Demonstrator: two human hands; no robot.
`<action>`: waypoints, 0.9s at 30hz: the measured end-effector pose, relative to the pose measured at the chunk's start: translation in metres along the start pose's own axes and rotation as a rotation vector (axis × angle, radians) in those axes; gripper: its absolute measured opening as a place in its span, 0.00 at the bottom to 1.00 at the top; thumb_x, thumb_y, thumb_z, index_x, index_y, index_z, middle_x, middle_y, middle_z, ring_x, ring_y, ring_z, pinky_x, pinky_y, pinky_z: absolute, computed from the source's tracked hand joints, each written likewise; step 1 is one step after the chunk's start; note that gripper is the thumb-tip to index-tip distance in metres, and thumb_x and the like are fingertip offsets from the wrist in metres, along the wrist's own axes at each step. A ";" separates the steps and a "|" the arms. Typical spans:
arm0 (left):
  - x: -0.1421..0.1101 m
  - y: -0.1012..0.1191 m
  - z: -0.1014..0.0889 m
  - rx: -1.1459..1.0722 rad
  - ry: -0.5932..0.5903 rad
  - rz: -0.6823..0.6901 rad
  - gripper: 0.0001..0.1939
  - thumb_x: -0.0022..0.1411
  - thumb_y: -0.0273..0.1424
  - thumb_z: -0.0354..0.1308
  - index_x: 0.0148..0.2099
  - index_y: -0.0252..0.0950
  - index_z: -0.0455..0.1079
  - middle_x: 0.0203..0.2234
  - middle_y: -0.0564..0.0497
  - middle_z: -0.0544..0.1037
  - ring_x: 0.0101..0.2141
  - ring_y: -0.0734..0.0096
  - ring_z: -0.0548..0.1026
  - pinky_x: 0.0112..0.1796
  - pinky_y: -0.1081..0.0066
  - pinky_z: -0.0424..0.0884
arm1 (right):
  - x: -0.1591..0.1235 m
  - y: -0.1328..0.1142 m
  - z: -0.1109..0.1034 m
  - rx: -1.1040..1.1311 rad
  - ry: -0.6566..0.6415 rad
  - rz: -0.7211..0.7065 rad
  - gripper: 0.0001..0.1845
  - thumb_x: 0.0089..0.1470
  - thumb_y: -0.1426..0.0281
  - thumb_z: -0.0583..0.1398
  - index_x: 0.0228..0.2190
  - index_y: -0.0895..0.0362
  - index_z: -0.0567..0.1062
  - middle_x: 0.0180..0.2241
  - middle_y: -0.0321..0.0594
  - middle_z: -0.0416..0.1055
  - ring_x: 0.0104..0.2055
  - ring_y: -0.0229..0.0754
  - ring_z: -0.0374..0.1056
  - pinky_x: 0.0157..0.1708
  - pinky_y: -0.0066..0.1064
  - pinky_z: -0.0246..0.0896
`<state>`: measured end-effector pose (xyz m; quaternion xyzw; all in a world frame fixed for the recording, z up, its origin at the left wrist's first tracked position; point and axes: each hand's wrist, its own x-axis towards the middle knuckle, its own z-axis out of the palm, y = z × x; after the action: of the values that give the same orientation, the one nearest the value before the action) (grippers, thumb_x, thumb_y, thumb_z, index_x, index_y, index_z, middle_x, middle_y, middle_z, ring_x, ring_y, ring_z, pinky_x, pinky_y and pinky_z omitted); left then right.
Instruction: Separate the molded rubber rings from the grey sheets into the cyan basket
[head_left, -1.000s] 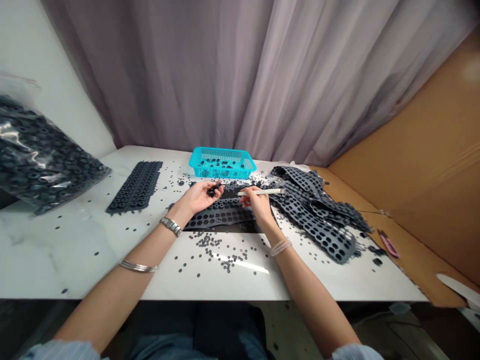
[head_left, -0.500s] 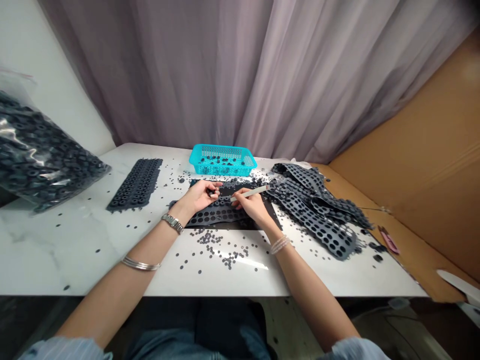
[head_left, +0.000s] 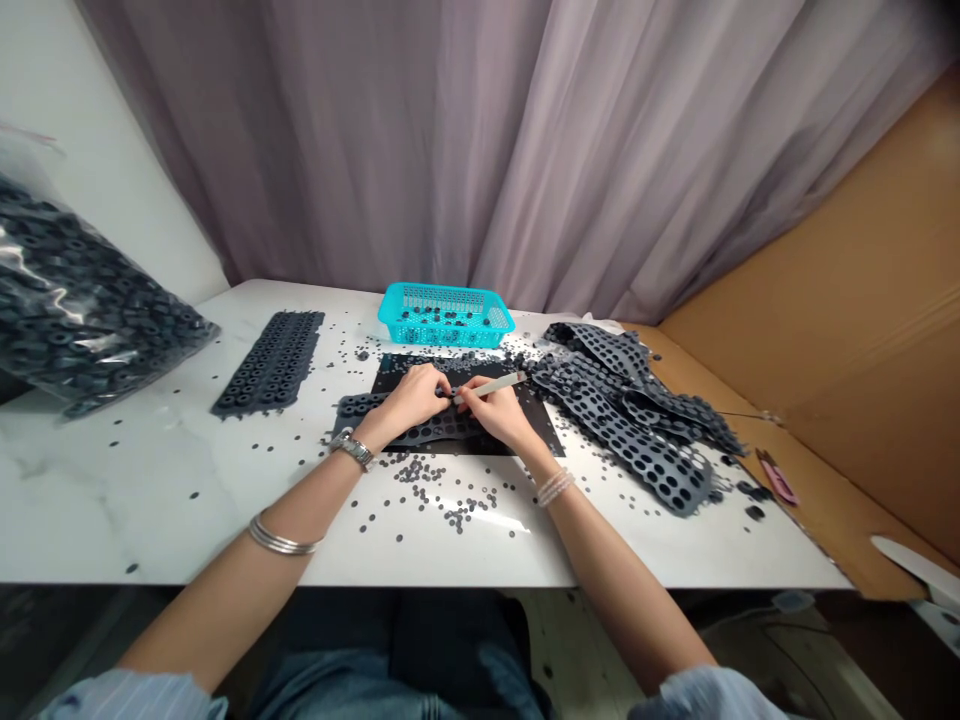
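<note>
The black mat (head_left: 541, 434) lies on the white counter (head_left: 161, 490), and the perforated rubber strip (head_left: 439, 433) lies on the front part of that mat, its long axis running from the mat's left edge across toward its right side. Both hands meet over the middle of the mat. The left hand (head_left: 412, 398) comes in from the mat's front left and lies across the strip, so it is the one more directly above it; its fingers are bunched close together near the mat's centre, and whether they pinch a small piece I cannot tell. The right hand (head_left: 491, 407) comes from the mat's front right, its fingers pinching a slim white tool (head_left: 499, 384). That tool slants, its blunt end raised toward the mat's right rear and its working end pointing left, just beside the left fingertips; whether they touch is too small to make out. From the right fingers, then, the strip extends below and to the left. The turquoise basket (head_left: 448, 336) stands behind the mat, a heap of punched strips (head_left: 637, 425) lies to the mat's right, a studded sheet (head_left: 271, 362) well to its left, and loose small discs (head_left: 465, 512) in front of it.
</note>
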<state>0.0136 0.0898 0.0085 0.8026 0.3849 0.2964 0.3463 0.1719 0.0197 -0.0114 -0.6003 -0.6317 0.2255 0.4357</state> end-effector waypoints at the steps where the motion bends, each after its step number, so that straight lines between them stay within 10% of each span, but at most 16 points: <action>1: 0.000 -0.002 0.002 0.001 0.001 0.005 0.07 0.40 0.22 0.63 0.24 0.38 0.76 0.27 0.48 0.74 0.41 0.56 0.70 0.48 0.59 0.63 | 0.000 -0.003 0.000 -0.016 0.001 -0.008 0.09 0.54 0.69 0.56 0.25 0.57 0.74 0.23 0.37 0.75 0.24 0.37 0.67 0.25 0.26 0.57; 15: 0.014 -0.007 -0.047 -0.927 -0.003 -0.243 0.03 0.58 0.25 0.59 0.31 0.32 0.70 0.29 0.46 0.70 0.28 0.75 0.68 0.24 0.76 0.61 | 0.003 -0.006 0.003 0.070 0.089 0.120 0.09 0.51 0.68 0.57 0.24 0.56 0.75 0.21 0.38 0.75 0.24 0.39 0.69 0.26 0.26 0.62; 27: 0.012 -0.003 -0.026 -1.362 -0.111 -0.470 0.06 0.63 0.20 0.52 0.37 0.31 0.69 0.32 0.43 0.70 0.29 0.76 0.69 0.24 0.79 0.69 | 0.006 -0.004 -0.015 0.367 0.249 0.213 0.10 0.49 0.65 0.56 0.26 0.57 0.74 0.20 0.37 0.72 0.24 0.37 0.69 0.24 0.26 0.66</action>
<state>-0.0009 0.1099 0.0237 0.3183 0.2589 0.3471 0.8434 0.1828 0.0207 0.0014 -0.5975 -0.4545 0.3055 0.5857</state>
